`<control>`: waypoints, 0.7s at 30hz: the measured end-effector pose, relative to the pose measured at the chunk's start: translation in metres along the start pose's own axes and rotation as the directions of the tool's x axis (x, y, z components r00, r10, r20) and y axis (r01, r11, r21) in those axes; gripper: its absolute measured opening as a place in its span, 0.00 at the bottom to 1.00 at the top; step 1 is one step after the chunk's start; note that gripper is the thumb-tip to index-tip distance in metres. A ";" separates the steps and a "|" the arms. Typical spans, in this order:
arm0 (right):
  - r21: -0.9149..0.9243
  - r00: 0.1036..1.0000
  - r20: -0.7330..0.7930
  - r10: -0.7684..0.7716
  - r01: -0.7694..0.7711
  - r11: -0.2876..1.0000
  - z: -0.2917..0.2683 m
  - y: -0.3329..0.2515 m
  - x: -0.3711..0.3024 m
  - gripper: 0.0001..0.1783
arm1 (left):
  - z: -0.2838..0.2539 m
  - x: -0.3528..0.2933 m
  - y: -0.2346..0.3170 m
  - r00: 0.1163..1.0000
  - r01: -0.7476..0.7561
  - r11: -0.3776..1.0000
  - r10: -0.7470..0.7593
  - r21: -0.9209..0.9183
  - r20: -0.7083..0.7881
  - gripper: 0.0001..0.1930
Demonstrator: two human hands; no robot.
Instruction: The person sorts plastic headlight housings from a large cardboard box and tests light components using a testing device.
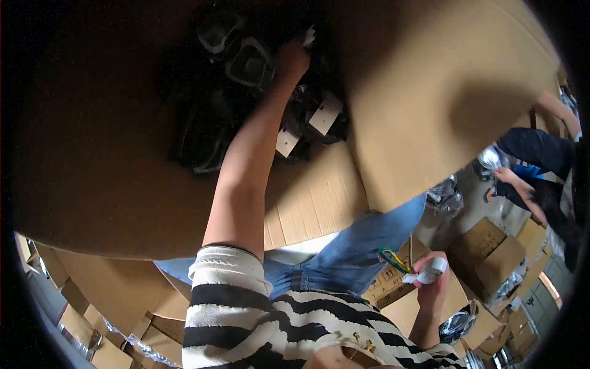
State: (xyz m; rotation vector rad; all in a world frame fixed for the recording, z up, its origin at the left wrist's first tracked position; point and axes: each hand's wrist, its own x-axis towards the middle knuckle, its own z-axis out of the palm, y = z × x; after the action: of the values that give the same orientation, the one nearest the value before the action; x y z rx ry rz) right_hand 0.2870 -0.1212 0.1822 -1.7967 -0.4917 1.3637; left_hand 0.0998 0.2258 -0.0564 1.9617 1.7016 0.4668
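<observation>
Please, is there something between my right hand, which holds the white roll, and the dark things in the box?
Yes. Your jeans leg and the box wall lie between your right hand and the dark things. Your left hand reaches inside, with no visible barrier before it.

1. Large carton (424, 117): plain tan, deepening to shadowy brown toward its left edge.
2. Dark pieces (249, 64) inside the carton: black, with grey, glassy-looking outlines.
3. Pale tags (325, 114), near the carton's near edge: off-white.
4. Slip (309, 37) at the left hand (294, 59): white.
5. Roll (434, 268) in the right hand (428, 270): white.
6. Shirt (227, 310): black and white stripes, white cuff.
7. Jeans (362, 246): faded blue.
8. Cords (393, 259): green and yellow.
9. Co-worker's trousers (533, 147): very dark navy.
</observation>
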 end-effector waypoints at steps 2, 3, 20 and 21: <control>-0.018 0.999 0.030 -0.014 0.014 1.000 0.000 0.000 0.004 0.28 | 0.014 0.015 -0.009 0.998 0.028 0.997 -0.032 0.078 0.045 0.20; -0.016 0.999 0.033 0.006 -0.005 1.000 0.000 0.000 0.006 0.28 | 0.022 0.019 -0.012 0.989 0.072 0.983 -0.093 0.167 0.118 0.23; -0.056 0.982 0.187 0.021 -0.011 0.998 0.003 -0.001 0.009 0.27 | -0.087 -0.101 0.020 0.986 -0.153 0.935 0.125 -0.321 -0.107 0.15; -0.032 0.980 0.198 0.019 -0.013 0.999 0.004 -0.002 0.007 0.22 | -0.097 -0.114 0.026 0.981 -0.192 0.905 0.169 -0.379 -0.095 0.15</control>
State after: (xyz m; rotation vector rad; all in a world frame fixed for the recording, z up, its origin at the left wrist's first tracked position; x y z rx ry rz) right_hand 0.2855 -0.1135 0.1794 -1.7005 -0.6075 1.5633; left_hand 0.0483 0.1251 0.0447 1.8286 1.3376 0.8675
